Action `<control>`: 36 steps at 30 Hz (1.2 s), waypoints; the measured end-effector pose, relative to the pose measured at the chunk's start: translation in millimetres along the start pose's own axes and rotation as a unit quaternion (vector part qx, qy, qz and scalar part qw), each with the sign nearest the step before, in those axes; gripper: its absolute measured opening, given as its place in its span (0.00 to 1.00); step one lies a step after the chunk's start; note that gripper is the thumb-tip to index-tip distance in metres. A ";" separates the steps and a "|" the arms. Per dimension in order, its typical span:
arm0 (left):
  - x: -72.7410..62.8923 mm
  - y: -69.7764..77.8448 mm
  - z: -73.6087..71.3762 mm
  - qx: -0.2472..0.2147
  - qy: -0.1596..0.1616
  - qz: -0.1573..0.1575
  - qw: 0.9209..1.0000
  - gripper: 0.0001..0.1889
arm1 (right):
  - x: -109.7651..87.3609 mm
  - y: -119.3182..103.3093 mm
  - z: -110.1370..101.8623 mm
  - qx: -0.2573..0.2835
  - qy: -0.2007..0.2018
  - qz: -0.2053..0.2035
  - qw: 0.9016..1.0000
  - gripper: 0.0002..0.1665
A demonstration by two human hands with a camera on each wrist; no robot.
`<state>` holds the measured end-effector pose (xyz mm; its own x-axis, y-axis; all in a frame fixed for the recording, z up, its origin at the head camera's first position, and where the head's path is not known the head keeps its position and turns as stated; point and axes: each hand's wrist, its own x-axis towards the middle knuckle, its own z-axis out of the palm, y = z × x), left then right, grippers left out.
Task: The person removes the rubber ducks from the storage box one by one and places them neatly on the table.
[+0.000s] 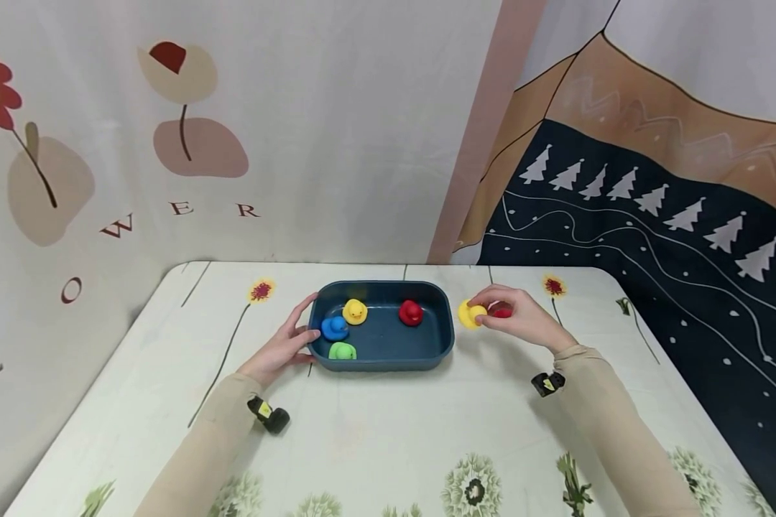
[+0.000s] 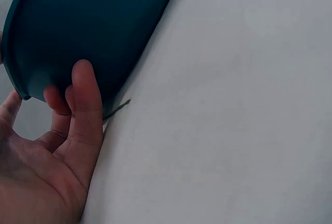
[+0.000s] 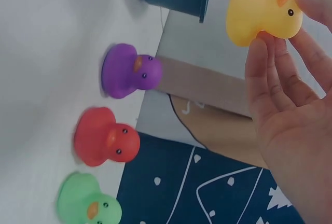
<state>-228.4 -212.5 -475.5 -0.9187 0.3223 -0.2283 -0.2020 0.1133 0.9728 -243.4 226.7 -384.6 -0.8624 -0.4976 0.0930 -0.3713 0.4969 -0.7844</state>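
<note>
Beige-sleeved left hand (image 1: pixel 283 346): grip clasping dark-blue tray (image 1: pixel 388 346), frame centre. Contents, four: blue duck (image 1: pixel 334 329), green duck (image 1: pixel 343 351), yellow duck (image 1: pixel 355 312), red duck (image 1: pixel 410 314). Right hand (image 1: pixel 522 314), right of centre: grip pinching second yellow duck (image 1: pixel 468 315). Right-wrist frame, left side: three ducks (image 3: pixel 106 137) on tabletop (image 3: pixel 41 99).

Head camera looks down; close wrist views share the tray (image 1: pixel 384 343).

A yellow toy duck (image 1: pixel 467 315) is held aloft just beside the blue tray (image 1: pixel 388 343).
</note>
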 end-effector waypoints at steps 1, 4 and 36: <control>0.0 -0.1 0.0 0.000 0.000 0.000 1.000 0.38 | -0.8 0.9 -1.0 -0.001 0.001 0.002 1.000 0.16; 0.0 -0.3 0.2 0.001 0.000 0.000 1.000 0.38 | -3.7 3.9 -3.8 -0.008 0.006 0.010 1.000 0.16; -0.1 -0.1 1.3 0.003 0.003 0.000 1.000 0.38 | -39.1 44.1 -55.7 -0.061 0.056 0.072 0.994 0.19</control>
<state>-227.8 -211.3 -475.7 -0.9206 0.3175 -0.2272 -0.1991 0.1189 0.9727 -245.2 307.7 -388.7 -0.9400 -0.3360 0.0592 -0.2747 0.6424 -0.7154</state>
